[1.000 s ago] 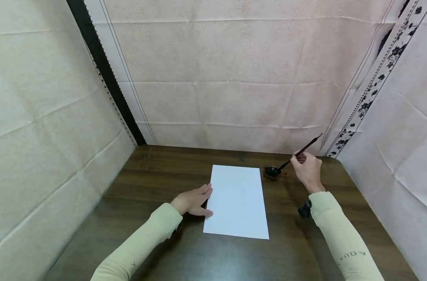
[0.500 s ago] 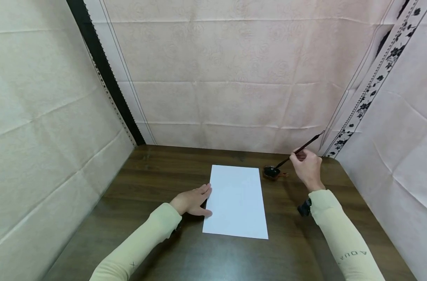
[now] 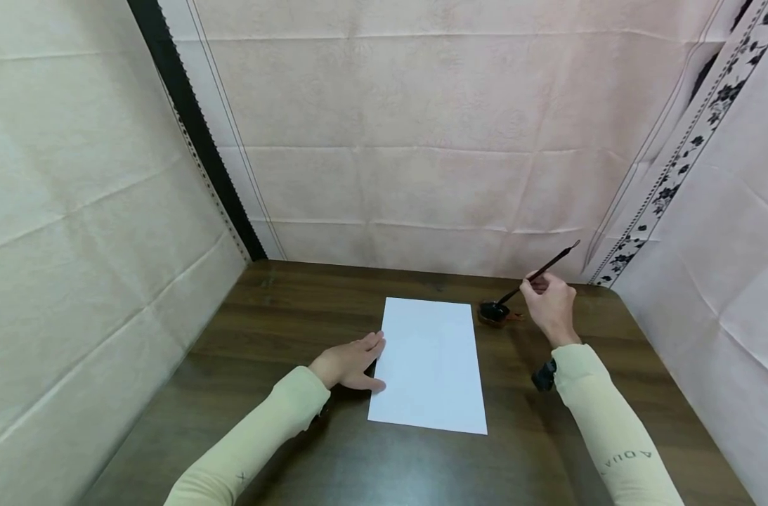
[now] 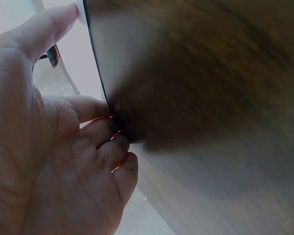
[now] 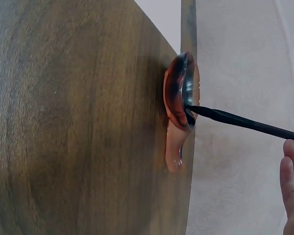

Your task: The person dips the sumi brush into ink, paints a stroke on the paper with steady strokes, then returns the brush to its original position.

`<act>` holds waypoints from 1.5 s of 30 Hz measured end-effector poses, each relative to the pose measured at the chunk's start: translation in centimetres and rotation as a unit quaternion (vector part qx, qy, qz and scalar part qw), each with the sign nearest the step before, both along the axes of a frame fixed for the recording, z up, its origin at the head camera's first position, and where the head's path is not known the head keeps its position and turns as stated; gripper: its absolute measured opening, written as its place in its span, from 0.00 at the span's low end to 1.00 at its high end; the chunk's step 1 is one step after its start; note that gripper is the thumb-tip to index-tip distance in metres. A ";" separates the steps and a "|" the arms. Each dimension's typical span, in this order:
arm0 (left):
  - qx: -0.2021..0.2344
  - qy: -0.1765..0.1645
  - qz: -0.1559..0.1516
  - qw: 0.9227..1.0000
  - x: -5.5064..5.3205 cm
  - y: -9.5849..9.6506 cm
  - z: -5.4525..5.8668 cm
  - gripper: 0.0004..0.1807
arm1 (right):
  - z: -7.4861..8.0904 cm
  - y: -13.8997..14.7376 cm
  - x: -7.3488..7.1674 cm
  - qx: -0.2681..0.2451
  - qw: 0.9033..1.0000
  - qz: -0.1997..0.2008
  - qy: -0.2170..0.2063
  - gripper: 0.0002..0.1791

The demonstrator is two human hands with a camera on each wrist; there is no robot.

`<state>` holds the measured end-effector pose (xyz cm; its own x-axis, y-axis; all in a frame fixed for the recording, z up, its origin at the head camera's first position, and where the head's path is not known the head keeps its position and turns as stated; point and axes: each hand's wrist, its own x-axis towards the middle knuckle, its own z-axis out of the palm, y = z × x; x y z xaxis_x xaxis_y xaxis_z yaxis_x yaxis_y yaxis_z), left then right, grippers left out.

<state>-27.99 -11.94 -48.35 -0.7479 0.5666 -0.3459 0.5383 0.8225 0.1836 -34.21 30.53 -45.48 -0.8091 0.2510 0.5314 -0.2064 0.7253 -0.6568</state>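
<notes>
My left hand [image 3: 348, 364] rests at the left edge of a white sheet of paper [image 3: 431, 365], its fingers mostly straight and the fingertips and thumb on the sheet. The left wrist view shows its palm side and the paper's edge up close. Beyond the sheet's upper right corner is a small reddish-brown dish [image 5: 174, 90] with a short tail-like handle and something dark and shiny inside. My right hand [image 3: 553, 309] pinches a dark calligraphy brush [image 3: 544, 270] partway up its shaft. The brush slants, its dark tip [image 5: 192, 108] down in the dish.
A brown wood-grain table [image 3: 282, 309] lies under everything. Pale cloth [image 3: 421, 140] hangs behind it and at both sides, with a black strip [image 3: 197, 133] on the left and a floral border [image 3: 687, 140] on the right. A black device [image 3: 544, 376] is on the right wrist.
My right hand has moved slightly left toward the dish, and the brush's upper end has dipped a little since half a second ago. The left hand and paper stay together; the view shifted slightly.
</notes>
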 end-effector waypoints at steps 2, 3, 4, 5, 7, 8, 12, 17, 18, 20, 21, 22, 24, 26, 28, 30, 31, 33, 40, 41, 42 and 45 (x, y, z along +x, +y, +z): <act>0.000 0.001 0.001 1.000 0.0 0.0 0.0 0.53 | 0.0 0.1 -0.1 0.001 1.000 0.000 0.005 0.10; 0.000 0.002 0.001 1.000 0.0 0.1 0.1 0.53 | 0.0 0.2 -0.2 0.002 1.000 -0.001 0.007 0.10; 0.001 0.003 0.002 1.000 0.0 0.1 0.2 0.54 | 0.0 0.3 -0.2 0.003 1.000 -0.001 0.009 0.10; 0.000 0.005 0.002 1.000 0.0 0.1 0.2 0.53 | 0.1 0.4 -0.3 0.004 1.000 -0.002 0.011 0.10; 0.000 0.005 0.003 1.000 0.0 0.1 0.3 0.53 | 0.1 0.5 -0.3 0.003 1.000 -0.002 0.014 0.10; -0.001 0.006 0.003 1.000 0.0 0.1 0.3 0.53 | 0.2 0.6 -0.3 0.003 1.000 -0.003 0.016 0.10; -0.002 0.004 0.004 1.000 -0.1 0.0 0.4 0.53 | 0.2 0.8 -0.1 0.004 1.000 -0.002 0.020 0.11; -0.001 0.002 0.005 1.000 -0.1 -0.1 0.4 0.53 | 0.2 0.8 0.0 0.010 1.000 -0.004 0.022 0.10; -0.002 0.001 0.005 1.000 -0.1 -0.1 0.4 0.53 | 0.2 0.8 0.0 0.012 1.000 -0.003 0.023 0.09; -0.001 0.000 0.008 1.000 -0.1 -0.1 0.3 0.53 | 0.4 0.8 0.0 0.012 1.000 -0.001 0.028 0.09; -0.003 -0.001 0.010 1.000 -0.1 -0.2 0.3 0.53 | 0.5 0.7 0.1 0.011 0.999 0.000 0.031 0.09; -0.004 -0.001 0.011 1.000 -0.2 -0.2 0.3 0.53 | 0.6 0.6 0.1 0.010 0.999 0.001 0.034 0.09; -0.006 -0.001 0.013 1.000 -0.2 -0.2 0.3 0.54 | 0.9 0.5 0.1 0.006 0.999 0.004 0.037 0.09; -0.008 0.000 0.014 1.000 -0.3 -0.3 0.3 0.54 | 1.2 0.3 0.1 0.003 0.999 0.004 0.040 0.10; -0.011 0.001 0.012 1.000 -0.3 -0.3 0.3 0.54 | 1.3 0.2 0.1 0.002 0.999 0.002 0.035 0.10; -0.010 0.001 0.011 1.000 -0.3 -0.3 0.2 0.54 | 1.2 0.0 0.1 0.003 1.000 0.001 0.030 0.09; -0.008 0.000 0.011 1.000 -0.3 -0.3 0.2 0.54 | 1.2 0.0 0.2 0.004 1.000 0.001 0.027 0.09; -0.007 -0.001 0.009 1.000 -0.3 -0.2 0.2 0.54 | 1.0 -0.1 0.2 0.007 1.000 -0.001 0.019 0.09; 0.004 -0.002 0.005 1.000 -0.2 -0.1 -0.2 0.54 | 0.2 0.0 0.3 0.012 1.000 -0.002 0.006 0.10; 0.004 -0.002 0.005 1.000 -0.2 -0.1 -0.2 0.54 | 0.1 0.1 0.3 0.012 1.000 0.000 0.006 0.11; 0.003 -0.001 0.005 1.000 -0.1 -0.1 -0.2 0.54 | 0.1 0.2 0.3 0.011 1.000 0.001 0.005 0.11; 0.004 -0.001 0.007 1.000 -0.1 -0.1 -0.1 0.54 | 0.1 0.3 0.4 0.014 1.000 0.001 0.007 0.11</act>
<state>-28.06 -12.02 -48.49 -0.7546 0.5593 -0.3433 0.5267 0.8282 0.1915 -33.82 30.87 -45.41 -0.8025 0.2331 0.5492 -0.2171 0.7434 -0.6327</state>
